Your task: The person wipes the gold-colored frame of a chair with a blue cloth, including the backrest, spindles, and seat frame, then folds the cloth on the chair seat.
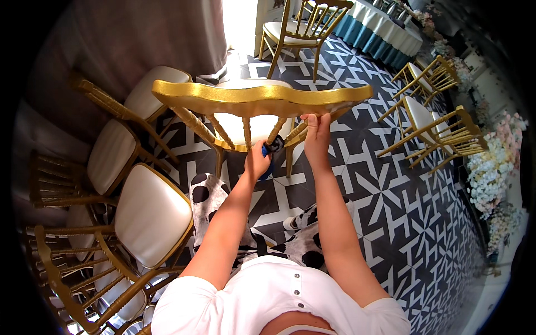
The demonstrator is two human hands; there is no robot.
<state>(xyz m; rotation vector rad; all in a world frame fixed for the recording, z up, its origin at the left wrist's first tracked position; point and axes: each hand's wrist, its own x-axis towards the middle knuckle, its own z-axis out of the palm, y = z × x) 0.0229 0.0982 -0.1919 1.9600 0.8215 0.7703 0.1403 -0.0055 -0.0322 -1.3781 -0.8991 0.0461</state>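
Gold chair [262,99] sits upper centre of frame, back toward me, white seat [233,125] showing between the spindles. Right hand [317,137] has fingertips up against the underside of the top rail, near its right end; can't tell if they close on anything. Left hand [258,161] is lower, by the spindles, curled round a blue-and-black item [274,146]; can't make out what it is, or whether that hand also has a spindle.

My take on handling: load the rail and posts, not the thin spindles. Hands are close together right of centre, so I'd spread them before any lift, or the chair may twist. Keep the loose item off the woodwork.

Around: stacked-up jumble of gold chairs down the left, nearest seat [153,215] right beside my left arm, so little swing room that way. Curtain [151,39] upper left. Another chair [290,33] top centre blocks straight ahead. Draped table [379,28] upper right; chairs [427,120] and flowers [491,173] at right. Own shoe [290,223] mid-frame: watch the chair legs.
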